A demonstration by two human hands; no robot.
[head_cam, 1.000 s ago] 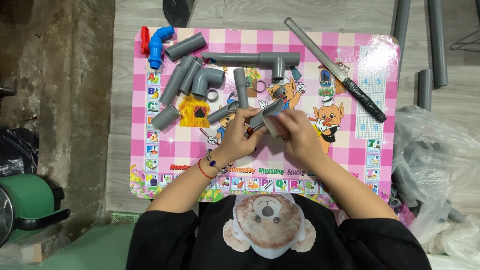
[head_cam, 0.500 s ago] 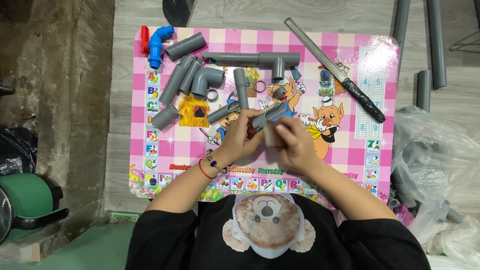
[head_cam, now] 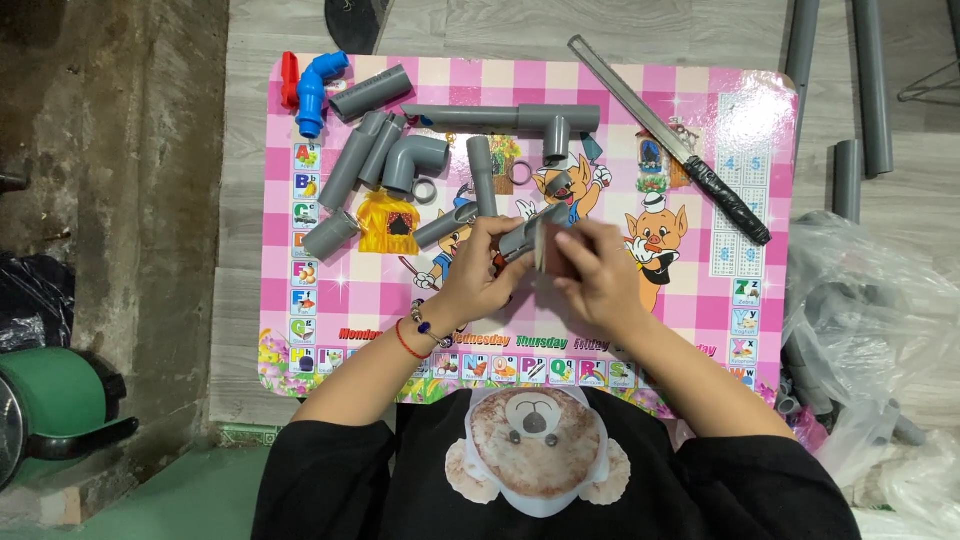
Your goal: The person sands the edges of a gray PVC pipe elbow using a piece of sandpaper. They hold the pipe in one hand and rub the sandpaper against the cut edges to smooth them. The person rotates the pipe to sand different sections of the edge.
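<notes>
Over the middle of a pink checked cartoon table (head_cam: 330, 300), my left hand (head_cam: 480, 280) grips a short grey pipe piece (head_cam: 527, 234) that points up to the right. My right hand (head_cam: 590, 268) holds a small folded brownish sheet (head_cam: 550, 250) wrapped against the end of that pipe. Both hands meet at the pipe. A bead bracelet and a red string are on my left wrist.
Grey pipes and elbows (head_cam: 415, 160) lie on the table's left half, a grey tee assembly (head_cam: 540, 120) at the top, a blue elbow (head_cam: 315, 85) at the top left. A long knife (head_cam: 670, 140) lies at the upper right. Pipes (head_cam: 870, 90) and a plastic bag (head_cam: 870, 330) lie on the floor at right.
My right hand has shifted slightly along the pipe end with the sheet. The left hand keeps the pipe in nearly the same place.
</notes>
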